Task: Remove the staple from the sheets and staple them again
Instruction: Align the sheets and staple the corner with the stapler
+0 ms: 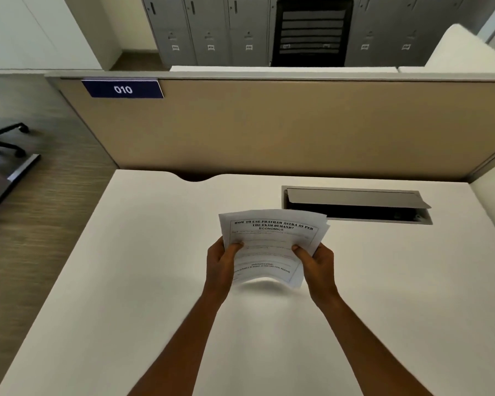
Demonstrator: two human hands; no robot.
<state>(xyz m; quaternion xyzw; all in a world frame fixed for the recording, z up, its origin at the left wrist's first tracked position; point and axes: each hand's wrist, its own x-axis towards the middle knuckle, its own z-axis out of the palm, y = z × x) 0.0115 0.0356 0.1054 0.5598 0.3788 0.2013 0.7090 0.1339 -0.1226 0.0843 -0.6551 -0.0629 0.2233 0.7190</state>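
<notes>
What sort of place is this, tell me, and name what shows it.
Probably an open-plan office: a white desk with a cable hatch, a beige partition bearing a "010" sign, and grey lockers behind.

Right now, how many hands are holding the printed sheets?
2. The left hand grips the printed sheets at their left edge, thumb on top; the right hand grips the right edge, above the white desk.

A white desk [126,281] meets a beige partition [269,130]; grey lockers [209,27] stand beyond, above wood-look flooring [40,224].
</notes>
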